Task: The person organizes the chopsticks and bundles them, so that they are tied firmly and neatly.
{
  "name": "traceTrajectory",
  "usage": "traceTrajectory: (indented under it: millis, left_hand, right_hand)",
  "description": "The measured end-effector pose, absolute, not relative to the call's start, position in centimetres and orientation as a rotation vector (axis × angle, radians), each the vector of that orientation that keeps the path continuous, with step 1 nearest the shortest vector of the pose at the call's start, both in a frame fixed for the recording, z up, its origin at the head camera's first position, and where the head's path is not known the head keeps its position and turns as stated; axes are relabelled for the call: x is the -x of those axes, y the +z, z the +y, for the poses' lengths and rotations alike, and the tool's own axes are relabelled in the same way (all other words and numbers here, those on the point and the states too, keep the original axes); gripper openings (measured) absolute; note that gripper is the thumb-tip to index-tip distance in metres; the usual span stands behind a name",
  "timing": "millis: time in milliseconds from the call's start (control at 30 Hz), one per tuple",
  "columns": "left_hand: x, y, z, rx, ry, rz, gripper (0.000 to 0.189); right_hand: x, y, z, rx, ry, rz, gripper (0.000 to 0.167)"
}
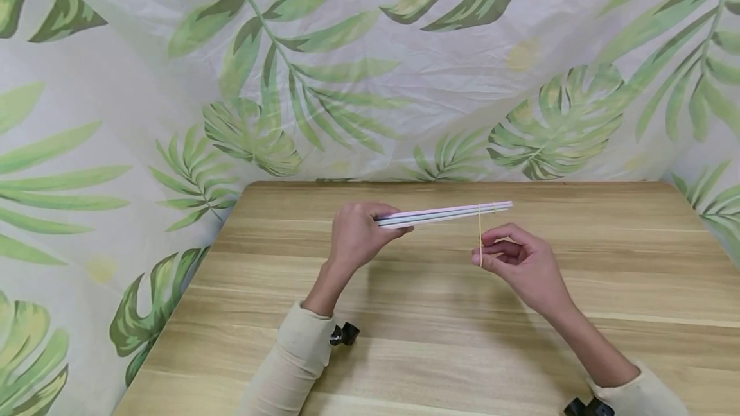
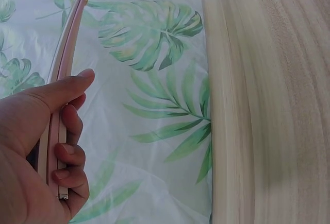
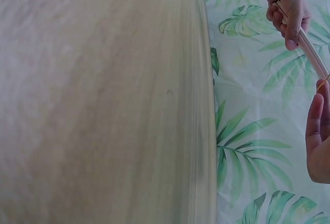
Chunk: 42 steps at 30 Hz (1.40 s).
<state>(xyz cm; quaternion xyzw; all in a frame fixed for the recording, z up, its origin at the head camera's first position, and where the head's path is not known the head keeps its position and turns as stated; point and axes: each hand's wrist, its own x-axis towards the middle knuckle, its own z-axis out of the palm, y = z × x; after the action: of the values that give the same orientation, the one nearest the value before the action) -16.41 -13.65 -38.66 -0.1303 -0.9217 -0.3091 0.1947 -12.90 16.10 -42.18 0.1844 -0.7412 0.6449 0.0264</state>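
Observation:
My left hand (image 1: 357, 235) grips a bundle of several thin, pale pink and white chopsticks (image 1: 442, 214) by one end, above the table. The bundle points right, nearly level. Near its far end hangs a yellow rubber band (image 1: 480, 226), stretched down from the sticks. My right hand (image 1: 523, 265) holds the lower loop of that band between bent fingers and thumb, just below the tips. In the left wrist view, fingers (image 2: 70, 154) curl round the chopsticks (image 2: 67, 59). At the right edge of the right wrist view, the right hand (image 3: 319, 136) is partly cut off.
Beneath both hands lies a wood-grain table (image 1: 405, 352). A white cloth with green leaf prints (image 1: 347, 82) hangs behind the table and at its sides. Black devices (image 1: 345, 334) sit at both sleeve cuffs.

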Motion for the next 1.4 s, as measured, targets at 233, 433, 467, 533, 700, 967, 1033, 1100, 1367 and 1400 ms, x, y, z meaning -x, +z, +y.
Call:
traceTrajectory:
  millis: [233,433,467,533,700,967,1033,1100,1367,1400]
  left_hand:
    - [16.4,-38.7,-13.8,0.309,-0.838,-2.640,0.022]
    - [16.4,-38.8,-13.9,0.279,-0.852,-2.671,0.023]
    - [16.4,-38.8,-14.0,0.272,-0.863,-2.676,0.023]
    - [16.4,-38.8,-14.0,0.253,-0.894,-2.682,0.023]
    - [16.2,-38.6,-14.0,0.202,-0.968,-2.671,0.024]
    - [16.2,-38.5,-13.7,0.196,-0.939,-2.608,0.025]
    - [16.3,-38.6,-13.5,0.216,-0.936,-2.578,0.025]
    - [16.4,-38.8,-13.5,0.250,-0.929,-2.544,0.024]
    - [16.8,-39.4,-13.7,0.438,-0.879,-2.429,0.022]
    - [16.9,-39.4,-13.8,0.459,-0.878,-2.417,0.022]
  right_hand:
    - [13.0,-42.8,15.8,-0.718,1.800,-2.308,0.032]
    - [12.8,-43.0,15.3,-0.890,1.648,-2.235,0.059]
    - [12.7,-43.0,15.2,-0.915,1.606,-2.223,0.066]
    - [12.6,-42.9,15.1,-0.957,1.532,-2.201,0.081]
    - [12.1,-42.7,14.7,-0.950,1.554,-2.196,0.114]
    - [11.7,-42.4,14.6,-0.785,1.969,-2.126,0.125]
    - [11.7,-42.2,14.8,-0.739,2.102,-2.077,0.116]
    - [11.8,-42.0,15.0,-0.683,2.233,-2.014,0.103]
    - [12.7,-41.2,16.4,-0.494,2.405,-1.913,0.069]
    - [12.8,-41.1,16.5,-0.478,2.417,-1.897,0.065]
